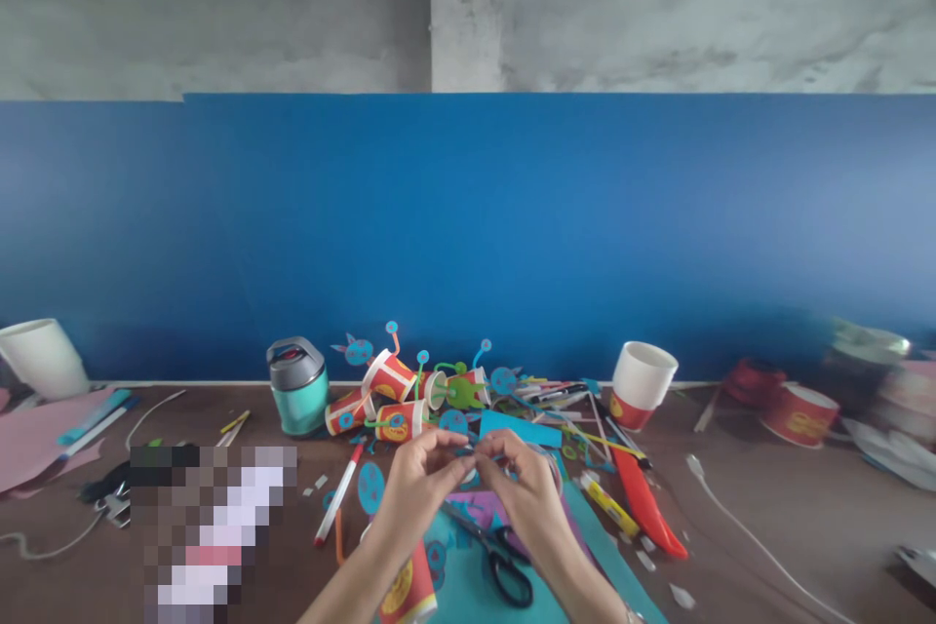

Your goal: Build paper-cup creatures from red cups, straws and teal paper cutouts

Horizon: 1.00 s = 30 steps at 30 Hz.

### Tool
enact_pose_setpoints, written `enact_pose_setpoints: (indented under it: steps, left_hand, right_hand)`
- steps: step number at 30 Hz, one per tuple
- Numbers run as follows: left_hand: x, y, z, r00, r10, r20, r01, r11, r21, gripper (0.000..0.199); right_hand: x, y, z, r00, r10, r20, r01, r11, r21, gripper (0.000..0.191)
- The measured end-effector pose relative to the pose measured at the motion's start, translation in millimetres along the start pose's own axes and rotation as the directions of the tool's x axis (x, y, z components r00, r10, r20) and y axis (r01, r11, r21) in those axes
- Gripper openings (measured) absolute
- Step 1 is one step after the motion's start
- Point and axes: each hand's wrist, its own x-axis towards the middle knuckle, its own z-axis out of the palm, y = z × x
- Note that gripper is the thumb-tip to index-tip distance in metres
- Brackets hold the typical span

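My left hand (418, 480) and my right hand (521, 480) meet in the middle, thumbs and forefingers pinched close together. Whatever lies between the fingertips is too small to make out; bits of blue show around it. Below them, black-handled scissors (510, 577) lie on teal paper (468, 595) beside a purple sheet (484, 507). A red and yellow paper cup (410, 587) lies tilted by my left wrist, partly covered by the forearm. Round blue paper cutouts (370, 487) with drawn marks are near my left hand. Just beyond my fingers is a blue paper strip (521, 430).
Several decorated cups (390, 376) with coloured stems are piled behind my hands. A teal flask (299, 388) and a red-white marker (339, 495) stand and lie leftward. Rightward are a white-red cup (643, 384), a yellow tube (609, 507), a red cutter (643, 505) and a white cable (760, 538).
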Motion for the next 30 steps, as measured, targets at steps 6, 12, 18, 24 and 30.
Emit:
enact_pose_setpoints:
  steps: [6,12,18,24,30]
  left_hand:
    - [-1,-10,0.6,0.991,0.129,0.017,-0.130,0.982,0.139,0.025]
    - [-9,3,3.1,0.956,0.282,-0.081,-0.245,0.920,0.305,0.018]
    - [-8,-3,0.2,0.897,0.432,-0.093,-0.347,0.820,0.455,0.015]
    - [-12,2,-0.2,0.847,0.523,0.099,-0.467,0.641,0.609,0.013]
    - [-11,5,-4.8,0.808,0.537,0.243,-0.540,0.507,0.672,0.011]
  right_hand:
    - [-2,4,1,0.998,0.054,-0.013,-0.053,0.991,0.120,0.029]
    - [-5,3,0,0.996,-0.026,-0.087,0.020,0.998,-0.068,0.025]
    - [-11,-7,1,0.989,-0.146,0.017,0.144,0.939,-0.311,0.021]
    - [-11,-7,1,0.997,-0.064,0.050,0.076,0.946,-0.314,0.023]
    - [-9,-9,-2,0.995,-0.038,0.095,0.062,0.961,-0.270,0.021]
